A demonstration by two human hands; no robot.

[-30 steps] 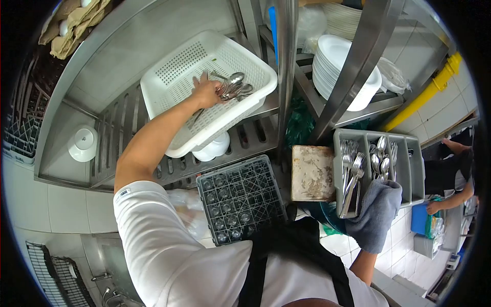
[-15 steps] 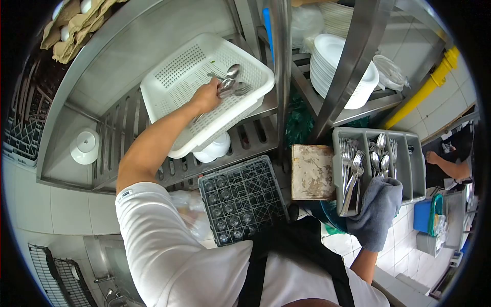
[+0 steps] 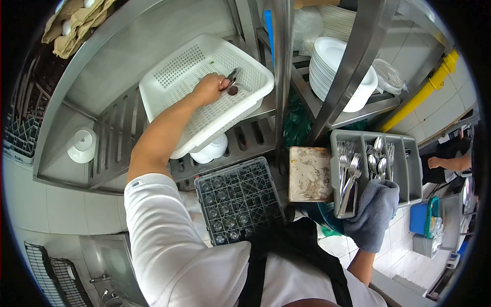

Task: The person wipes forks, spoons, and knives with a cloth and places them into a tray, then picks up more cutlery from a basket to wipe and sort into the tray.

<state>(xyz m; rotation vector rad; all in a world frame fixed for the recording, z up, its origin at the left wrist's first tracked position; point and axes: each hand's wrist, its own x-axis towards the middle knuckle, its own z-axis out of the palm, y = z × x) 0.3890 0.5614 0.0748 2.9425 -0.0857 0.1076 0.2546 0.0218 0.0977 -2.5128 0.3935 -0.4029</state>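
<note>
My left hand (image 3: 209,89) is inside the white perforated basket (image 3: 179,74), its fingers closed round some metal cutlery (image 3: 233,77). The handles and most of the pieces are hidden behind the fingers. A grey cloth (image 3: 377,207) covers my right hand (image 3: 372,225) at the front edge of the grey cutlery tray (image 3: 403,176); its fingers are hidden under the cloth. Forks (image 3: 352,169) lie in the tray's left compartment and spoons (image 3: 377,158) in the one beside it.
Below the basket stands a rack of glasses (image 3: 238,199). A worn square board (image 3: 310,174) adjoins the tray. White plates (image 3: 327,66) are stacked on a metal shelf behind an upright post (image 3: 353,61). An upturned white bowl (image 3: 82,146) is at left. Another person's arm (image 3: 452,162) shows at far right.
My left hand has moved slightly right in the basket, and the cutlery that was fanned out beyond its fingers is now bunched and mostly hidden. The covered right hand has barely moved.
</note>
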